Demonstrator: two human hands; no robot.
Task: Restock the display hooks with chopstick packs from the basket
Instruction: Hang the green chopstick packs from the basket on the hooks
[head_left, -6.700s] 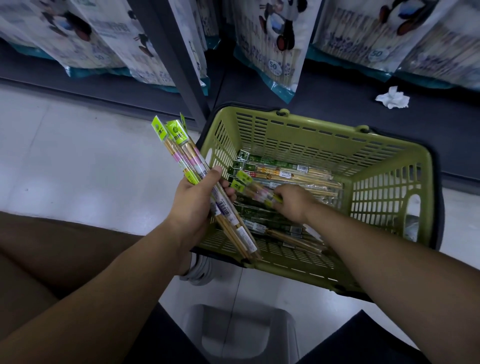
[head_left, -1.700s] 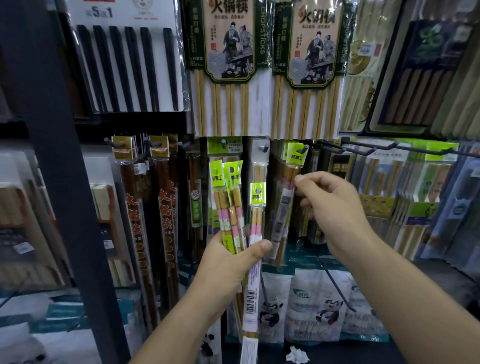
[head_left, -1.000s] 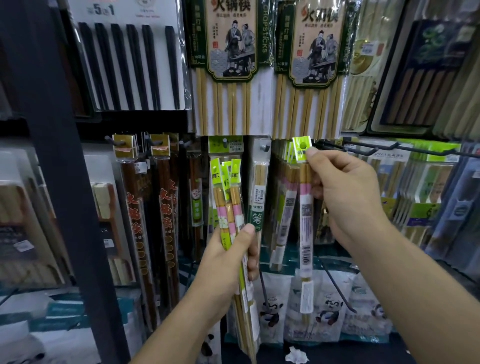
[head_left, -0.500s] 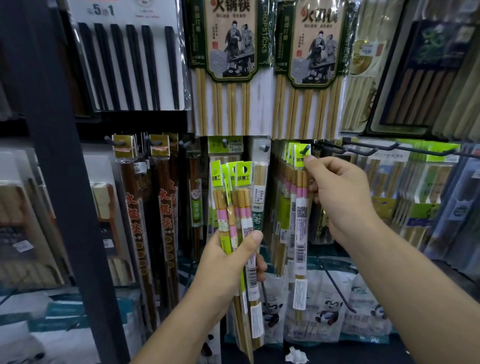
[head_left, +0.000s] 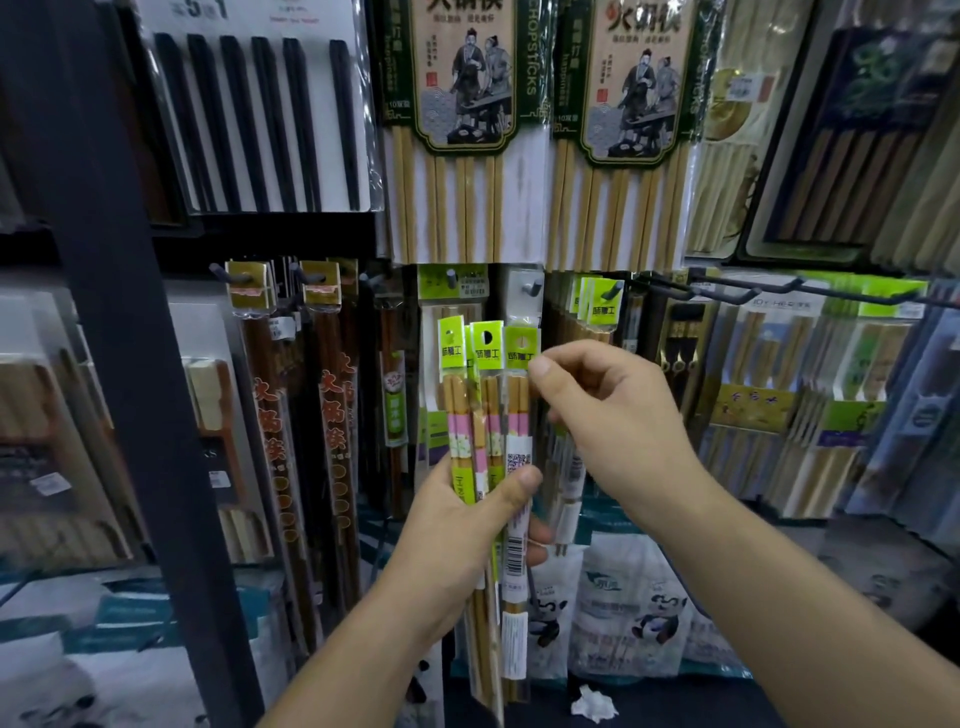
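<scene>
Glossy clear plastic wraps the wooden chopstick packs (head_left: 488, 410); the display hooks (head_left: 748, 296) are matt dark metal.

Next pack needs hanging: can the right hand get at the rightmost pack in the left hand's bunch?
Probably yes. The right hand sits beside the rightmost pack, thumb at its green header, nothing between them. The left hand grips the bunch lower down, leaving the fanned tops free.
</scene>
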